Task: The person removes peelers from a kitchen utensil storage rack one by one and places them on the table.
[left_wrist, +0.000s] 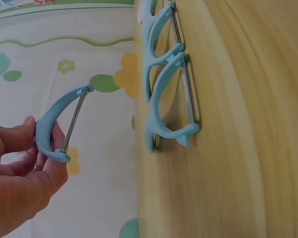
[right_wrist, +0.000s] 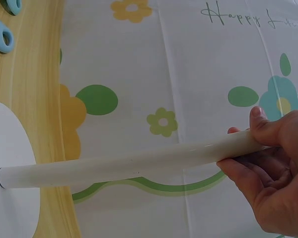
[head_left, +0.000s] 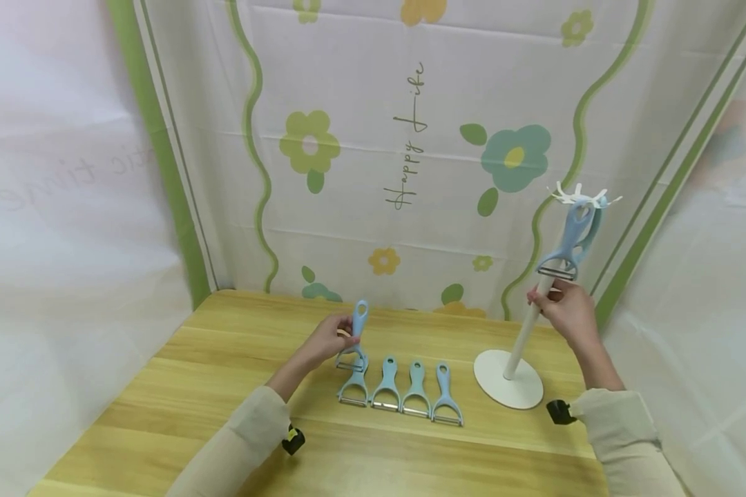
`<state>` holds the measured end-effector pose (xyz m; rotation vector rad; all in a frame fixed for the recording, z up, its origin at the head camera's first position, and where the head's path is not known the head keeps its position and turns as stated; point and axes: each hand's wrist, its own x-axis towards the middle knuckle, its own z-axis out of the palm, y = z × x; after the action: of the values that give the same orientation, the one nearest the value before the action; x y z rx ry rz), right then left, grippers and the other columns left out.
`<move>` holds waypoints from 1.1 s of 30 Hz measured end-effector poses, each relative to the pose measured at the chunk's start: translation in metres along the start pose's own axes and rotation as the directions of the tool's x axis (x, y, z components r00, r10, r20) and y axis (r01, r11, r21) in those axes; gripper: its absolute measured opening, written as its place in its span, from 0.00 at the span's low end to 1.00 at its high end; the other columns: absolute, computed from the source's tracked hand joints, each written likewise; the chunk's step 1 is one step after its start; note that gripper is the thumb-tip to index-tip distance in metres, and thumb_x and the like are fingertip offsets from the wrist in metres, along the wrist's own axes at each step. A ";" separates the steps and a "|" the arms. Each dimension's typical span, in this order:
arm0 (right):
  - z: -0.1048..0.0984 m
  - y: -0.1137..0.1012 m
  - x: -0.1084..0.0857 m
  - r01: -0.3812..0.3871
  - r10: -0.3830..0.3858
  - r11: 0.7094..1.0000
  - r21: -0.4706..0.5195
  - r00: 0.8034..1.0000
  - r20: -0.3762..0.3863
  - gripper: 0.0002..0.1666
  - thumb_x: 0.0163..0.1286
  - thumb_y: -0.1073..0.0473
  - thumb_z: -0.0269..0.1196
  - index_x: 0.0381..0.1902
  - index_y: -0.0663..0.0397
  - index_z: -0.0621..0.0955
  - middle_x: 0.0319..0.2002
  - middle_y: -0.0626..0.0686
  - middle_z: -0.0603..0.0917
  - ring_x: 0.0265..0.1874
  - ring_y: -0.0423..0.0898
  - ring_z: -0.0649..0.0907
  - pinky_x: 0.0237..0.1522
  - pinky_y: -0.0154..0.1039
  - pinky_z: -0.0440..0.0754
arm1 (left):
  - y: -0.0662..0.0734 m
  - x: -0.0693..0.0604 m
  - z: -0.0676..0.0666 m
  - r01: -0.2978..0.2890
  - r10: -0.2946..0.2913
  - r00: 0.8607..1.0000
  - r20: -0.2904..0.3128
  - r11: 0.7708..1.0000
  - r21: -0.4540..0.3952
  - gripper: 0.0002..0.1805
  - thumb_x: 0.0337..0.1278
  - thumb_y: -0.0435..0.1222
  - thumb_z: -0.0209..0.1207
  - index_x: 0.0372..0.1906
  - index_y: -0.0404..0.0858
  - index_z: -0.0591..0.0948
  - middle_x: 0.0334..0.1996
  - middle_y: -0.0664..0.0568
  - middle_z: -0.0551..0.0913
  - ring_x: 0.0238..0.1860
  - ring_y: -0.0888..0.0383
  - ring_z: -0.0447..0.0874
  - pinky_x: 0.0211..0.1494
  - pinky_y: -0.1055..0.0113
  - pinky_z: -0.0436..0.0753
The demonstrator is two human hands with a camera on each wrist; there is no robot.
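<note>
My left hand (head_left: 331,339) pinches a blue peeler (head_left: 358,323) by its handle, upright above the leftmost of several peelers lying in a row; the left wrist view shows this held peeler (left_wrist: 48,124) raised off the wood. In the row are a teal peeler (head_left: 416,379) and a blue peeler (head_left: 444,386), blades toward the near side. My right hand (head_left: 568,310) grips the white pole (head_left: 525,335) of a stand near its upper part; the right wrist view shows thumb and fingers round the pole (right_wrist: 139,166). Peelers (head_left: 570,238) hang from the stand's hooked top (head_left: 578,196).
The stand's round white base (head_left: 503,390) rests on the right side of the wooden table (head_left: 224,386). Behind the table's far edge hangs a flowered white cloth (head_left: 348,207), with more cloth at both sides. A black device sits at each wrist.
</note>
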<state>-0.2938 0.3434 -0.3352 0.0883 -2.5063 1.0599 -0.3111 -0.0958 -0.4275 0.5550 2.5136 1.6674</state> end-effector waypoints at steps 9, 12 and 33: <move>-0.001 0.001 0.001 -0.004 0.004 1.000 0.002 1.000 0.000 0.21 0.73 0.53 0.62 0.50 0.68 0.81 0.45 0.71 0.86 0.30 0.16 0.74 0.32 0.19 0.81 | -0.017 -0.011 -0.009 0.059 -0.059 0.998 -0.008 0.998 0.030 0.07 0.60 0.24 0.60 0.42 0.24 0.79 0.35 0.41 0.81 0.36 0.56 0.80 0.41 0.60 0.85; -0.001 0.001 0.001 -0.006 0.006 1.000 0.006 1.000 0.000 0.21 0.73 0.53 0.62 0.49 0.68 0.81 0.45 0.71 0.86 0.30 0.16 0.74 0.32 0.20 0.81 | -0.021 -0.014 -0.012 0.095 -0.093 0.995 -0.018 0.993 0.076 0.08 0.60 0.24 0.59 0.42 0.24 0.79 0.35 0.42 0.82 0.36 0.56 0.81 0.40 0.65 0.84; 0.001 0.001 0.001 -0.006 0.006 1.000 -0.012 1.000 -0.003 0.19 0.73 0.54 0.62 0.48 0.68 0.82 0.44 0.70 0.87 0.29 0.16 0.74 0.31 0.20 0.81 | -0.052 -0.029 -0.027 0.234 -0.239 0.966 0.103 0.970 0.061 0.07 0.63 0.23 0.55 0.41 0.21 0.79 0.29 0.48 0.78 0.32 0.56 0.76 0.37 0.65 0.79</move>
<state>-0.2955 0.3435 -0.3358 0.0762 -2.5117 1.0468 -0.3042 -0.1476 -0.4676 0.3241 2.4357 1.4553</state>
